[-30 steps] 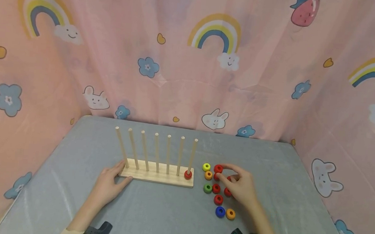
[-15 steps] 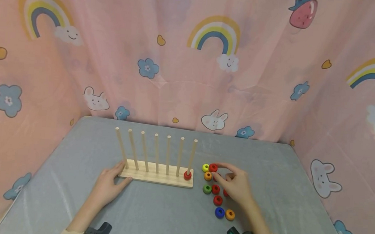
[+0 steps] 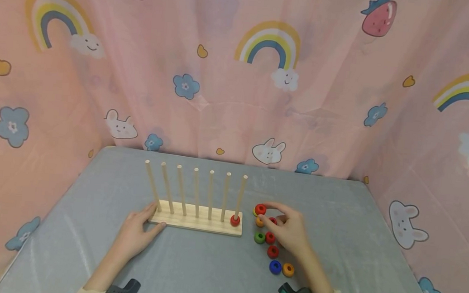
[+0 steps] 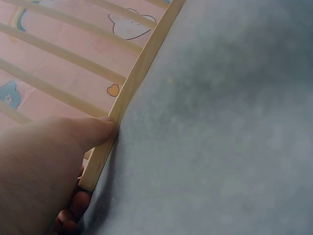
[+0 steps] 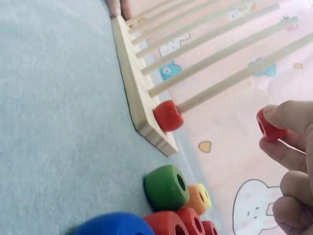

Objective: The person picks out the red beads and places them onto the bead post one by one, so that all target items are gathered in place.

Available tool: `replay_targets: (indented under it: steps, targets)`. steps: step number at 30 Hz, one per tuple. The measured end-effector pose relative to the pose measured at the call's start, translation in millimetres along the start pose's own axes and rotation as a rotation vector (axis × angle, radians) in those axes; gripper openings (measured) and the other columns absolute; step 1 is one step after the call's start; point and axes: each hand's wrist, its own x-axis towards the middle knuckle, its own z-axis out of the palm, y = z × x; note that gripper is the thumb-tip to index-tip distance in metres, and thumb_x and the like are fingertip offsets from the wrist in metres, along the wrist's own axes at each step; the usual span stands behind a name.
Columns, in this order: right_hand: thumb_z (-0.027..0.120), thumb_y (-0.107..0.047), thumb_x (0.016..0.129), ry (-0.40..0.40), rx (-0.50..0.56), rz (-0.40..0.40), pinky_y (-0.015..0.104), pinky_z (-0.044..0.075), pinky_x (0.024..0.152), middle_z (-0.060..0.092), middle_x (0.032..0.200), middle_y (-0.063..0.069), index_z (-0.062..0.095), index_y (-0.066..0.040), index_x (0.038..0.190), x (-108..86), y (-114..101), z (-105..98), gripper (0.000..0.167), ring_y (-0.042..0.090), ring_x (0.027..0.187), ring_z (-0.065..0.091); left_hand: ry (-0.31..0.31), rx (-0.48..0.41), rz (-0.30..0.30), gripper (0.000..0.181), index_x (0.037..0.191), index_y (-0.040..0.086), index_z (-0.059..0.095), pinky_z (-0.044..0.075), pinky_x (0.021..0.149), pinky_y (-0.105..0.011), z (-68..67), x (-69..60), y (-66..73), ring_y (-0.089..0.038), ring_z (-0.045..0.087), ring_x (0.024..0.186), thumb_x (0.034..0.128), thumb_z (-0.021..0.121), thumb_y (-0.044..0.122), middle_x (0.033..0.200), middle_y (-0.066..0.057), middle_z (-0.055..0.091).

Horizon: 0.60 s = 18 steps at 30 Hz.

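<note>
A wooden peg board (image 3: 196, 224) with a row of several upright pegs stands on the table. My left hand (image 3: 135, 229) grips its left end, thumb along the front edge (image 4: 128, 93) and fingers around the end. One red bead (image 3: 235, 220) sits at the foot of the rightmost peg. To the right of the board, my right hand (image 3: 291, 232) pinches another red bead (image 5: 270, 125) between thumb and fingers. That bead is held up off the table, and in the head view it covers most of a yellow bead.
Below the right hand lie loose beads: a green one (image 3: 259, 237), a blue one (image 3: 275, 267), an orange one (image 3: 288, 270) and several red ones (image 3: 273, 252). A patterned pink curtain (image 3: 220, 109) hangs behind the grey table (image 3: 193, 270).
My right hand has moved left with the pinched red bead, from beside the yellow bead to in front of it in view. The left hand has stayed on the board.
</note>
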Motion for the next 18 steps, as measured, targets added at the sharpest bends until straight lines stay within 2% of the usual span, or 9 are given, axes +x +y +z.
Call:
replay_targets:
  steps: [10,18]
  targets:
    - [0.085,-0.015,0.092,-0.019,0.030,-0.015,0.017,0.023,0.039,0.031,0.050,-0.008,0.078,-0.012,0.120,5.8,-5.2,8.7,0.029,-0.006,0.038,0.024,0.027,-0.003,0.021,0.071,0.152,-0.006,0.051,0.049,0.100,-0.064,1.6,0.8,0.6,-0.049,0.057,0.125,0.0976,0.079,0.031,0.157,-0.022,0.051]
    - [0.085,-0.013,0.092,-0.012,0.029,-0.017,0.017,0.023,0.038,0.032,0.051,-0.010,0.079,-0.011,0.118,8.9,-7.4,12.5,0.027,-0.006,0.037,0.025,0.019,0.006,0.015,0.070,0.152,-0.005,0.051,0.048,0.103,-0.065,1.4,1.1,-0.3,-0.051,0.055,0.129,0.0982,0.078,0.030,0.157,-0.023,0.052]
